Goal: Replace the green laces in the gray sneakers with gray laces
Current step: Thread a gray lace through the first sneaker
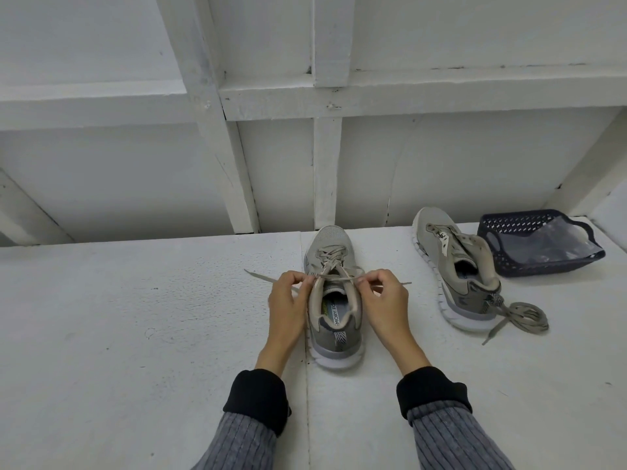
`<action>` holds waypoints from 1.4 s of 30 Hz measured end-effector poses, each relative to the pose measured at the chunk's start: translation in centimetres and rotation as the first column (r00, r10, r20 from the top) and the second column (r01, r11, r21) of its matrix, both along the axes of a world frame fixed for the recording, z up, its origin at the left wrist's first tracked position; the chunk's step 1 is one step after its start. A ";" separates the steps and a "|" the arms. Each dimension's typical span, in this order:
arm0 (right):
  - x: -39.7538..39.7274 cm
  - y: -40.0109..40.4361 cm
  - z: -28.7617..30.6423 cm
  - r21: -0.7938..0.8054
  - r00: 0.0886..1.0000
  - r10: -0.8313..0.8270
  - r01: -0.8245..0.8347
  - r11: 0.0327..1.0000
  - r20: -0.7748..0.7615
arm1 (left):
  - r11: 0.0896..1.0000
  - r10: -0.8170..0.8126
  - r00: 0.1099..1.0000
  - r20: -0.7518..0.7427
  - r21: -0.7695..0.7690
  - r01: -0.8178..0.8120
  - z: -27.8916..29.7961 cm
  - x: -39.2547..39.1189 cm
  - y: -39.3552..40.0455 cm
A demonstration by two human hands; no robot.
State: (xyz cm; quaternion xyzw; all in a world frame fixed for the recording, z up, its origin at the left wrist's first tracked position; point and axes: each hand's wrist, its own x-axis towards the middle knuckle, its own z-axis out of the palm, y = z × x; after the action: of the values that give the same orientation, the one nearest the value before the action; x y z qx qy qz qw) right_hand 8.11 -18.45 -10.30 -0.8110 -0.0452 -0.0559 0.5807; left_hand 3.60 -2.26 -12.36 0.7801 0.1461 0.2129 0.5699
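Both hands are up at the collar of the near gray sneaker (pixel 334 300), which stands on the white table (pixel 135 317) with its toe pointing away toward the white framed wall (pixel 325 164) and its heel toward the person. The far table edge runs just beyond that toe, so there is little room ahead — the open stretch lies to the left, a broad bare run of tabletop, and again toward the person past the heel.

The left hand (pixel 286 300) has its fingers curled in, pinching the gray lace (pixel 336 273) at the left side of the top eyelets. The right hand (pixel 385 300) pinches the same lace on the right side of the tongue. Between the two grips the lace is crossed over the throat of the shoe; one loose end trails off left across the table, the other pokes out to the right past the right hand's knuckles.

Well apart on the right lies the second sneaker (pixel 454 266), angled, its eyelets unlaced. Touching its heel is a coiled lace (pixel 522 317) — its colour reads grayish and I cannot tell more. Just beside that shoe's far side sits a dark blue basket (pixel 502 259) with clear plastic (pixel 556 242) in it, close to the wall corner.
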 end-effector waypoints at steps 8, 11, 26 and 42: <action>-1.0 -2.2 -2.4 -0.230 0.979 -0.196 0.179 0.957 -0.055 | 0.874 0.299 0.895 -0.332 0.472 -0.117 -0.7 -1.5 1.4; -0.7 -1.1 -1.1 -0.220 0.999 -0.035 0.041 0.975 0.032 | 0.936 0.115 0.967 -0.229 0.350 -0.029 0.4 -0.9 0.4; -0.5 0.0 0.2 -0.216 0.993 0.085 -0.064 0.974 0.088 | 0.978 -0.066 0.997 0.033 0.201 0.058 1.3 -0.7 0.4; -1.4 -0.4 0.5 -0.166 0.960 0.192 -0.159 0.973 0.204 | 0.381 -0.321 0.942 -0.093 0.898 0.219 4.2 2.1 0.3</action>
State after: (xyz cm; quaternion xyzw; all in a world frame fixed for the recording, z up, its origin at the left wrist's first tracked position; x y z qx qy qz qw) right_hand 6.75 -18.87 -9.80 -0.8336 -0.1847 -0.0894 0.5129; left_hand 5.68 -1.99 -8.19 0.9639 -0.1463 0.1990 0.0996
